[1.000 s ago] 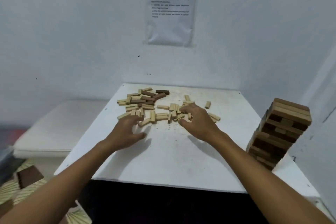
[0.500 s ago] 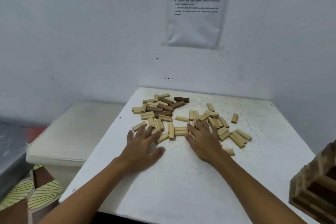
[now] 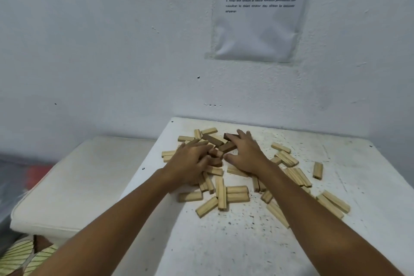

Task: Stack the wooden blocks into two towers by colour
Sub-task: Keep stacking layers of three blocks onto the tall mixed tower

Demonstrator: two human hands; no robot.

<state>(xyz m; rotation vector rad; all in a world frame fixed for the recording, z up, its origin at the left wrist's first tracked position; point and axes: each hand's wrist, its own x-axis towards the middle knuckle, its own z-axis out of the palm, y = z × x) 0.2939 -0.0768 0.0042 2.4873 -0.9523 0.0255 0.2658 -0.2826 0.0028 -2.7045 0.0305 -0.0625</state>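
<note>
White wall rose behind the speckled table (image 3: 291, 242), where light blocks (image 3: 237, 194) lay scattered. Both hands covered the dark blocks (image 3: 227, 147) at the far pile: left hand (image 3: 190, 163) with fingers curled into them, right hand (image 3: 246, 154) spread, fingertips blurred. Whether either gripped one, I could not tell.

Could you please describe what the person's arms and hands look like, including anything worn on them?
Both forearms are bare to the frame's bottom edge, with no sleeves showing. The left hand and right hand wear no gloves, and no rings, watch or bracelets are visible on either.
</note>
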